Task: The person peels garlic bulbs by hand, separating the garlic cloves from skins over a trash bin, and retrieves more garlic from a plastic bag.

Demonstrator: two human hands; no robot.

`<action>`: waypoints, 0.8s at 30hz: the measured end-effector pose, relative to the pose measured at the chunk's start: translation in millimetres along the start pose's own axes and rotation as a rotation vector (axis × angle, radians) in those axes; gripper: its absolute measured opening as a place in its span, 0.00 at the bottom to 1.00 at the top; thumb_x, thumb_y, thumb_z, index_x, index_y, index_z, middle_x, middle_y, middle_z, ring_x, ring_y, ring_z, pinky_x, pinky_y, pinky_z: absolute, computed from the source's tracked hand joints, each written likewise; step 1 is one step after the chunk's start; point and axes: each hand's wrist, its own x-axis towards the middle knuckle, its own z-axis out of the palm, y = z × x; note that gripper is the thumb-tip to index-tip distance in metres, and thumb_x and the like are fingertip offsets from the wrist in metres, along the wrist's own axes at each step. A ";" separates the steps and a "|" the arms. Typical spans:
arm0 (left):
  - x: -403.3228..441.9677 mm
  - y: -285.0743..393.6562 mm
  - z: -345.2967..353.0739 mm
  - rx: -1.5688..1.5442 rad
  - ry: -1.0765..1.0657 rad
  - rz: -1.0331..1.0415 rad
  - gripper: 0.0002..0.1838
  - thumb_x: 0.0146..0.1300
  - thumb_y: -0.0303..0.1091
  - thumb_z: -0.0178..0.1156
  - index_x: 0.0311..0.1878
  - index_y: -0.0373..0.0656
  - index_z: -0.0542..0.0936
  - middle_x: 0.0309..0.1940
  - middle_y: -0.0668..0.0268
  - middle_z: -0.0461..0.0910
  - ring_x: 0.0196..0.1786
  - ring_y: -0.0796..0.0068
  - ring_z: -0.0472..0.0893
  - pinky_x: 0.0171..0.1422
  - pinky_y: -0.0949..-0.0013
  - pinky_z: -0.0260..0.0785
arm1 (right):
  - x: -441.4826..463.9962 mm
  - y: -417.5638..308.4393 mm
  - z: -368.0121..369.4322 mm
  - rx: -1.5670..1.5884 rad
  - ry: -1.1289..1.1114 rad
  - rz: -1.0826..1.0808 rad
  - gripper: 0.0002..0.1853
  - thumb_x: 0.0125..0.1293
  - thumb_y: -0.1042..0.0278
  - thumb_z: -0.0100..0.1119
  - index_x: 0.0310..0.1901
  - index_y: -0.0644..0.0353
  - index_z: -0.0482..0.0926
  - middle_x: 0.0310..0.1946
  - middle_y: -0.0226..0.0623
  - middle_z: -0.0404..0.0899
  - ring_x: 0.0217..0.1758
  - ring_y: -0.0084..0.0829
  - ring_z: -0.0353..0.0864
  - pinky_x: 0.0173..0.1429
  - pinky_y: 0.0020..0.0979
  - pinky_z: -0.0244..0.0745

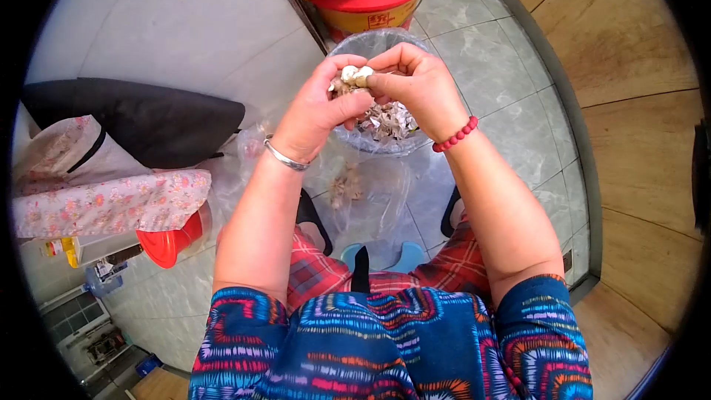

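My left hand (331, 104) is closed around whitish garlic (357, 74), held above a lined bin (404, 150). From the other side, my right hand (416, 83) pinches at the same garlic with thumb and fingertips, so both hands touch it. Pale cloves show at the top of the bunch, while the lower part is partly hidden by my left fingers. Beneath my hands, dry papery garlic skins (391, 121) lie in the bin.
A clear plastic bag (370, 192) with brownish contents lies on the tiled floor between my feet. A red-lidded bucket (374, 1) stands behind the bin. On the left are a floral cloth (111, 200), a black cover (163, 122) and another red lid (164, 244).
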 end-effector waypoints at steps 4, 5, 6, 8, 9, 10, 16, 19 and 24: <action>3.8 -4.9 -1.8 -0.152 0.031 -0.061 0.17 0.60 0.39 0.51 0.50 0.44 0.67 0.34 0.70 0.71 0.29 0.80 0.70 0.29 0.77 0.62 | -2.2 -2.4 3.1 -0.023 -0.016 -0.041 0.09 0.49 0.74 0.63 0.33 0.66 0.76 0.27 0.34 0.78 0.28 0.18 0.75 0.32 0.20 0.71; 4.3 -7.1 -2.1 -0.171 0.014 -0.042 0.16 0.62 0.41 0.49 0.50 0.44 0.67 0.34 0.70 0.71 0.29 0.80 0.70 0.28 0.77 0.61 | -2.4 -2.9 2.6 -0.022 -0.015 -0.040 0.09 0.49 0.74 0.63 0.33 0.66 0.76 0.27 0.34 0.78 0.28 0.18 0.75 0.32 0.20 0.71; 4.7 -8.7 -2.3 -0.189 -0.003 -0.022 0.16 0.63 0.42 0.46 0.49 0.44 0.67 0.33 0.70 0.71 0.29 0.80 0.70 0.27 0.77 0.61 | -2.5 -3.5 1.7 0.026 -0.033 -0.039 0.09 0.49 0.75 0.62 0.33 0.65 0.76 0.27 0.33 0.78 0.28 0.18 0.75 0.32 0.20 0.71; 5.5 -10.4 -2.5 -0.258 -0.020 -0.013 0.16 0.63 0.42 0.47 0.49 0.44 0.67 0.33 0.70 0.71 0.29 0.80 0.70 0.27 0.77 0.61 | -1.5 -1.6 -1.2 0.075 -0.051 -0.039 0.08 0.50 0.76 0.62 0.32 0.65 0.75 0.26 0.33 0.78 0.28 0.18 0.75 0.32 0.20 0.71; 5.8 -10.6 -2.4 -0.327 -0.037 -0.003 0.16 0.63 0.42 0.47 0.49 0.44 0.67 0.32 0.70 0.71 0.30 0.80 0.70 0.27 0.77 0.61 | 0.3 1.2 -2.7 0.136 -0.055 -0.027 0.07 0.50 0.76 0.61 0.31 0.65 0.76 0.26 0.32 0.78 0.27 0.18 0.75 0.32 0.20 0.71; 6.1 -10.6 -1.8 -0.326 -0.038 -0.004 0.16 0.63 0.42 0.47 0.49 0.44 0.67 0.32 0.70 0.71 0.30 0.80 0.70 0.27 0.77 0.61 | 1.2 2.8 -3.4 0.198 -0.058 -0.015 0.06 0.50 0.76 0.61 0.31 0.65 0.76 0.25 0.32 0.77 0.26 0.19 0.75 0.31 0.20 0.71; 5.6 -9.0 -2.1 -0.139 -0.014 0.032 0.18 0.59 0.40 0.55 0.50 0.44 0.67 0.34 0.73 0.71 0.32 0.82 0.70 0.31 0.79 0.62 | 0.2 -4.1 -6.2 0.083 -0.026 0.010 0.04 0.50 0.77 0.58 0.29 0.65 0.76 0.25 0.32 0.77 0.25 0.19 0.74 0.31 0.21 0.71; 4.9 -8.5 4.4 0.149 -0.001 0.212 0.22 0.52 0.33 0.63 0.49 0.45 0.66 0.35 0.75 0.70 0.35 0.85 0.70 0.35 0.80 0.64 | 1.4 2.2 -10.7 0.170 -0.065 0.005 0.06 0.50 0.77 0.59 0.31 0.65 0.76 0.25 0.32 0.77 0.25 0.19 0.74 0.30 0.21 0.71; 8.3 -12.0 6.6 0.710 0.257 0.369 0.22 0.47 0.27 0.64 0.46 0.44 0.68 0.34 0.73 0.72 0.36 0.83 0.71 0.40 0.78 0.66 | -1.2 -0.3 -4.6 0.060 -0.057 -0.045 0.08 0.50 0.77 0.59 0.34 0.64 0.76 0.25 0.31 0.77 0.25 0.18 0.74 0.30 0.20 0.71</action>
